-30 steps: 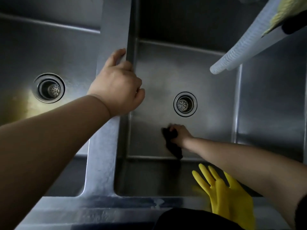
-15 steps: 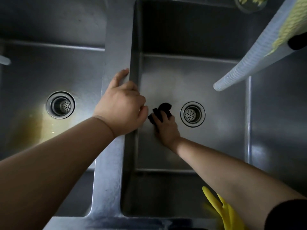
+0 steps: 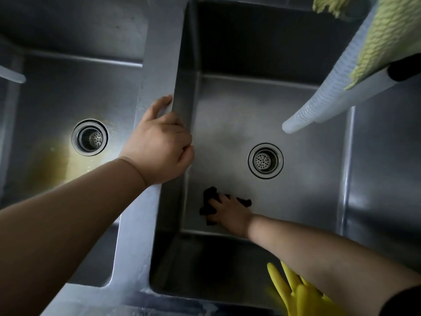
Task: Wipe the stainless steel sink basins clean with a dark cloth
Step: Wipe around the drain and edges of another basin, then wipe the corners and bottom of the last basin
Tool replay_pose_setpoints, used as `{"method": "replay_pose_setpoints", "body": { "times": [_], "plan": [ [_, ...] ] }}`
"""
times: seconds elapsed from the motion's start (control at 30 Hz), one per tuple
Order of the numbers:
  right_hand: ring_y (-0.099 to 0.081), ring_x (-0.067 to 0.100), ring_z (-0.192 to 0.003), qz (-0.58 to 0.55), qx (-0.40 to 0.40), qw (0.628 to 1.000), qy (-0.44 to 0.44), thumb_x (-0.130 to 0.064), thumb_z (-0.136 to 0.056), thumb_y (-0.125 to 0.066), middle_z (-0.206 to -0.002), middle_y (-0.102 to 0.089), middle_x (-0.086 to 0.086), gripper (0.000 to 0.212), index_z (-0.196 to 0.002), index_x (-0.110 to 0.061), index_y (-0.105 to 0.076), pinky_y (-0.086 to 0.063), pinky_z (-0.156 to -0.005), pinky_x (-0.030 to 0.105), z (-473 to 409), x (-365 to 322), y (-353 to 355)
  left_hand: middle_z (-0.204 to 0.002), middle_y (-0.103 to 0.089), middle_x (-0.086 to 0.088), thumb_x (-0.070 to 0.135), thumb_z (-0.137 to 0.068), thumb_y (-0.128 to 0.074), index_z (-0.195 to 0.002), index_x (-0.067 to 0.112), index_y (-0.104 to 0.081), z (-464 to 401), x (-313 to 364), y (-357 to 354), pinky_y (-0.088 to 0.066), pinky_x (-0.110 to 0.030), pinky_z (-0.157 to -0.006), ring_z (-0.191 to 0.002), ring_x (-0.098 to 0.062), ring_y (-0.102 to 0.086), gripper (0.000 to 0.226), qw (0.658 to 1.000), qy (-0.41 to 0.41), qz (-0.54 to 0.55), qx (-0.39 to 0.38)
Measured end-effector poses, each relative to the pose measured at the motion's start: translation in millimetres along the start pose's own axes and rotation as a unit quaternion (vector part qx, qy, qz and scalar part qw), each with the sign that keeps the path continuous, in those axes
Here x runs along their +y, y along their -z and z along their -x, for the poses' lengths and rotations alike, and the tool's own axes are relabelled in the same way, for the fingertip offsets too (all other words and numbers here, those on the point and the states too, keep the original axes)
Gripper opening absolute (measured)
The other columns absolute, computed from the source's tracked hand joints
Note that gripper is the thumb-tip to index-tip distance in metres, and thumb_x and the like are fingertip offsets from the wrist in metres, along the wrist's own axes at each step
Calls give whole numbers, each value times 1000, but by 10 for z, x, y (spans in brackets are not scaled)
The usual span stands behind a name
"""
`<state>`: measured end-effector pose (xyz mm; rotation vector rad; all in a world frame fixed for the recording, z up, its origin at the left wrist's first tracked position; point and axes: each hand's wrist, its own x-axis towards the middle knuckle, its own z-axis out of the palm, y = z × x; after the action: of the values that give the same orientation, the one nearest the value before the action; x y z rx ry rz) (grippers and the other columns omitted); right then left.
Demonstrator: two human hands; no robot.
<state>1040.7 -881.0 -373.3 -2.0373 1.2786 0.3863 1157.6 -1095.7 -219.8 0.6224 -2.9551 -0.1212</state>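
Two stainless steel basins lie below me, the left basin (image 3: 45,99) and the right basin (image 3: 296,201), split by a steel divider (image 3: 159,65). My right hand (image 3: 230,215) reaches down to the right basin's floor near its front left corner and holds a crumpled dark cloth (image 3: 208,201) against the steel. The cloth sticks out on both sides of the fingers. The right drain (image 3: 265,160) sits a little beyond the hand. My left hand (image 3: 159,144) grips the divider, fingers curled over its edge.
A ribbed pale hose (image 3: 319,103) hangs over the right basin's far right, with a yellow-green cloth (image 3: 387,37) draped on it. A yellow rubber glove (image 3: 300,295) lies on the front rim. The left basin has a drain (image 3: 90,137) and a yellowish stain (image 3: 52,165).
My right hand slid the cloth from beside the drain back toward the near edge of the basin floor. My left hand stayed on the divider.
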Motion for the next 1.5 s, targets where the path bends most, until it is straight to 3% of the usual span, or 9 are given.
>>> {"method": "replay_pose_setpoints", "body": {
  "times": [0.23, 0.37, 0.5, 0.67, 0.8, 1.07, 1.2, 1.4, 1.5],
  "plan": [
    [-29, 43, -128, -31, -78, 995, 59, -13, -91, -52, -139, -33, 12, 40, -128, -27, -54, -43, -86, 53, -30, -233, 15, -58, -60, -4, 23, -80, -50, -57, 12, -64, 17, 5, -5, -21, -47, -115, -77, -26, -61, 29, 1000, -2, -7, -9],
    [-43, 34, -122, -84, -82, 990, 83, -9, -86, -58, -134, -47, 13, 32, -117, -18, -65, -39, -100, 41, 8, -171, 249, -55, -58, -3, 25, -81, -48, -56, 14, -62, 8, 8, 15, -23, -49, -114, -72, -26, -59, 31, 1000, -8, -1, -12],
    [-65, 28, -77, -229, 20, 969, -93, 6, -81, -60, -87, -67, 17, 35, -116, 12, -57, -48, -90, 49, 186, -174, 559, -52, -57, -3, 32, -83, -44, -55, 15, -62, 19, 42, 62, -22, -49, -113, -71, -26, -56, 37, 1000, -11, 10, -25],
    [-54, 28, -108, -230, 94, 947, -203, 0, -81, -65, -115, -53, 10, 32, -106, -18, -71, -43, -95, 30, 595, -237, 1116, -67, -65, -8, 31, -82, -50, -67, 10, -69, 124, 18, 236, -31, -44, -107, -83, -29, -60, 32, 995, -15, 96, -1],
    [-53, 30, -104, -303, 246, 877, -282, 13, -74, -60, -111, -54, 14, 35, -97, -11, -72, -39, -90, 25, 755, -671, 1378, -73, -67, -12, 22, -81, -53, -74, 6, -70, 324, -48, 499, -44, -38, -85, -88, -32, -62, 25, 986, -66, 148, 42],
    [-49, 20, -112, -310, 396, 795, -338, 20, -71, -57, -112, -48, 0, 46, -99, -15, -70, -33, -98, 22, 671, -1672, 1982, -80, -70, -1, 27, -79, -44, -80, 13, -72, 1603, -855, 1152, -50, -33, -75, -91, -27, -65, 31, 987, -82, 135, 13],
    [-46, 12, -110, -324, 427, 781, -320, 18, -75, -55, -113, -46, -6, 53, -100, -27, -68, -30, -96, 17, 534, -2100, 2277, -79, -71, 3, 27, -77, -46, -77, 16, -74, 2286, -1238, 1357, -53, -31, -74, -89, -23, -67, 30, 993, -22, 117, -22],
    [-44, 7, -112, -353, 424, 785, -282, 19, -75, -51, -113, -45, -11, 62, -113, -29, -65, -24, -94, 1, 253, -2482, 2563, -82, -72, 4, 14, -62, -82, -83, 19, -76, 2836, -1442, 1474, -54, -33, -74, -92, -22, -67, 22, 986, 92, 100, -93],
    [-44, 8, -116, -366, 412, 795, -253, 17, -76, -52, -117, -45, -9, 67, -122, -30, -60, -28, -99, 9, 16, -2539, 2587, -91, -73, 4, 15, -71, -76, -91, 19, -76, 2946, -1446, 1470, -52, -33, -81, -101, -20, -64, 21, 977, 138, 112, -114]
  ]
}}
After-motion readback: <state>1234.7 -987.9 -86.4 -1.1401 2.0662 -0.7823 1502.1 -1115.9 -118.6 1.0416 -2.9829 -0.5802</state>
